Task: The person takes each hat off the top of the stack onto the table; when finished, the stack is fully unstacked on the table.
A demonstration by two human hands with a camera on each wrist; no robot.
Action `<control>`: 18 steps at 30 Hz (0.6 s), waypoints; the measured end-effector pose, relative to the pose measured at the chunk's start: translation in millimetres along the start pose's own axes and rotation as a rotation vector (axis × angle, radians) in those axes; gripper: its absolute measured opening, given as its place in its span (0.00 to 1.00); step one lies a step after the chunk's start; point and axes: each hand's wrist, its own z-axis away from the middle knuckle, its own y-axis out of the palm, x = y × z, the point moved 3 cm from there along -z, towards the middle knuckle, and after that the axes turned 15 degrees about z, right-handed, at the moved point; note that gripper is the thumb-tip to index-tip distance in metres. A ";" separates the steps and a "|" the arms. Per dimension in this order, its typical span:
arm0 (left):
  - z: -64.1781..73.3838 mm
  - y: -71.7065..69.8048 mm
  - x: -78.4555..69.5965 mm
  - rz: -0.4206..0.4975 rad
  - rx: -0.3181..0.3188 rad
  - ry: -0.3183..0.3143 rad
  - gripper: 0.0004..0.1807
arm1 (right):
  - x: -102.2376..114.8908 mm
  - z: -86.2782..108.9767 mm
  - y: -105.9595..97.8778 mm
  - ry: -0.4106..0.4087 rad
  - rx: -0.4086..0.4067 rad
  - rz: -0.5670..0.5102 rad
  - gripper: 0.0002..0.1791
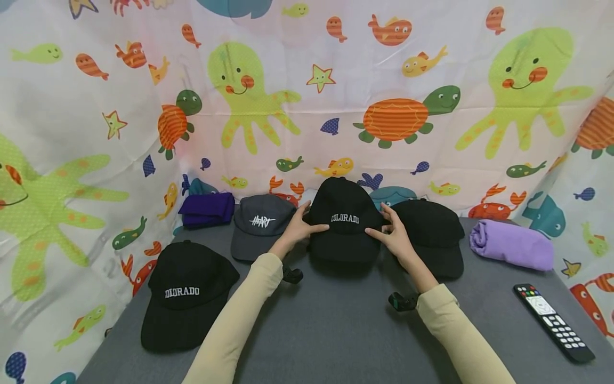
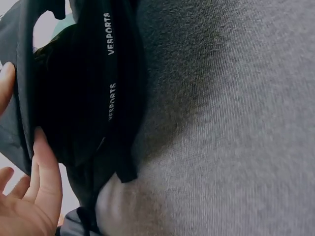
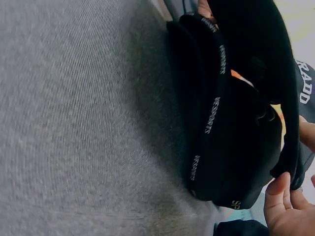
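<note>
Both hands hold a black cap (image 1: 345, 200) with white COLORADO lettering, its brim facing the person. My left hand (image 1: 298, 233) grips its left side, thumb across the front; my right hand (image 1: 396, 234) grips the right side the same way. Both wrist views show the cap's dark underside, with VESPORTS tape (image 2: 110, 101) inside and a shadow on the table below. Thumb and fingers pinch its edge in the right wrist view. Close to the left hand sits a dark grey HEART cap (image 1: 259, 234); a plain-fronted black cap (image 1: 431, 240) lies behind the right hand.
Another black COLORADO cap (image 1: 184, 304) lies front left on the grey table (image 1: 336, 330). A folded dark purple cloth (image 1: 206, 209) is at the back left. On the right are a rolled lilac cloth (image 1: 510, 244) and a black remote control (image 1: 554, 322). A sea-animal curtain (image 1: 336, 69) surrounds the table.
</note>
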 end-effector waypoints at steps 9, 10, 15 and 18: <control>11.4 -8.7 -6.9 0.057 0.055 0.034 0.55 | 15.6 9.7 -0.1 -0.001 0.025 -0.041 0.47; 13.2 -9.2 -8.3 0.062 0.060 0.039 0.55 | 17.4 10.6 -0.2 -0.004 0.020 -0.042 0.47; 21.5 -11.0 -12.9 0.079 0.084 0.056 0.53 | 26.0 16.0 -0.6 -0.017 0.006 -0.053 0.47; 27.5 -12.3 -13.3 0.091 0.084 0.062 0.53 | 29.6 19.0 -0.3 -0.033 0.002 -0.056 0.47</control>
